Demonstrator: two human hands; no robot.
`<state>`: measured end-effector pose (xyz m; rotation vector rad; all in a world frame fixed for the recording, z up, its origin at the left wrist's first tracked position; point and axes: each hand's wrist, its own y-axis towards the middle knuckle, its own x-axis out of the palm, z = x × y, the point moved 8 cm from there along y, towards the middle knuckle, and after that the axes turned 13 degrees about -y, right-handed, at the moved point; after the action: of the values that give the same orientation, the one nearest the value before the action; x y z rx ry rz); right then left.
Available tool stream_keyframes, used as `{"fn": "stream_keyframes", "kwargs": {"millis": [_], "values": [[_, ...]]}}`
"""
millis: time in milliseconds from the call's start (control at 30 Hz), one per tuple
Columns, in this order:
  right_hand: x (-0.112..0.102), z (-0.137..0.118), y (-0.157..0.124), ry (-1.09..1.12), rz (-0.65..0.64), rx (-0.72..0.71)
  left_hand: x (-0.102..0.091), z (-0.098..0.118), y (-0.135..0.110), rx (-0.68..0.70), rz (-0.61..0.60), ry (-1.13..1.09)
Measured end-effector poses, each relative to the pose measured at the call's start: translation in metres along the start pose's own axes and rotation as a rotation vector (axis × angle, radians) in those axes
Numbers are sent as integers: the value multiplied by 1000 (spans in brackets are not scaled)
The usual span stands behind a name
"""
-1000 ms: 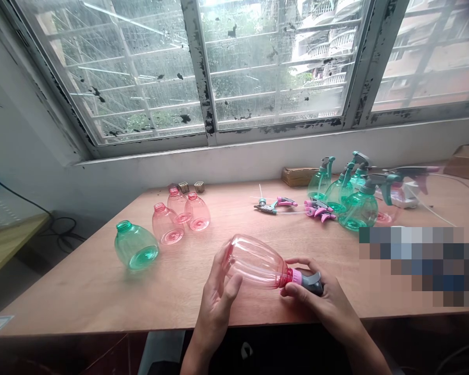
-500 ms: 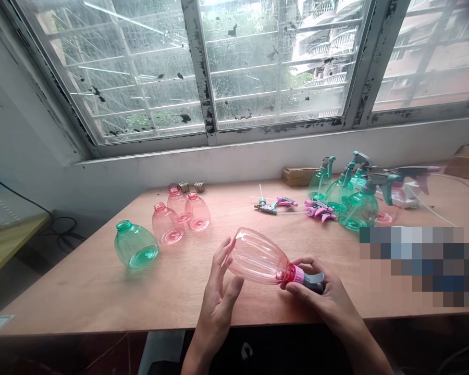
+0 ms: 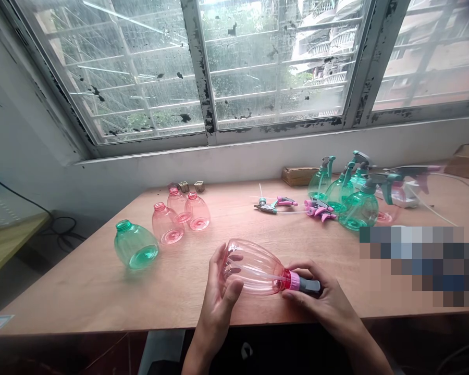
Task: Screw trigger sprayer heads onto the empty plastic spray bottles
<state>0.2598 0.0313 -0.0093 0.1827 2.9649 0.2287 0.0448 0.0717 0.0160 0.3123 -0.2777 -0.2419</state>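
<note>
A clear pink spray bottle (image 3: 254, 266) lies sideways between my hands, above the front of the table. My left hand (image 3: 218, 294) cups its base, the fingers showing through the plastic and the thumb in front. My right hand (image 3: 324, 297) is closed around the neck end, at the pink collar (image 3: 294, 281) and the grey spray head (image 3: 309, 286). A thin tube runs inside the bottle. Beyond my hands lie loose spray heads (image 3: 266, 207), grey-green and pink.
To the left stand a green bottle (image 3: 135, 245) and several pink bottles (image 3: 168, 224) without tops. Green spray bottles (image 3: 359, 209) with heads on stand at the right. A brown cardboard piece (image 3: 299, 176) lies by the wall. The wooden table's (image 3: 101, 312) front edge is close to me.
The bottle has moved slightly left and turned about its long axis. My left hand now reaches further around its base, and my right hand has shifted at the neck.
</note>
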Motion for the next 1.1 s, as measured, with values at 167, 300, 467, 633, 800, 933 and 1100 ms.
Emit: {"fn": "stream_keyframes", "kwargs": {"millis": [167,300,467,633,800,933,1100], "values": [[-3,-6,1,-131,-4,-32,4,2,1,-52,-22,-19],[-3,-6,2,-148,-21,-37,4,2,0,-60,-27,-14],[-1,-5,2,-136,-43,-39,2,2,0,-52,-24,-11],[1,-10,3,-150,-77,-91,1,1,-1,-25,-4,-69],[3,-13,2,-124,-118,-71,1,2,-1,3,-3,-70],[3,-13,0,-96,-117,-58,1,4,-2,12,-6,-68],[4,-11,1,-95,-129,-56,1,4,-2,25,-14,-71]]}}
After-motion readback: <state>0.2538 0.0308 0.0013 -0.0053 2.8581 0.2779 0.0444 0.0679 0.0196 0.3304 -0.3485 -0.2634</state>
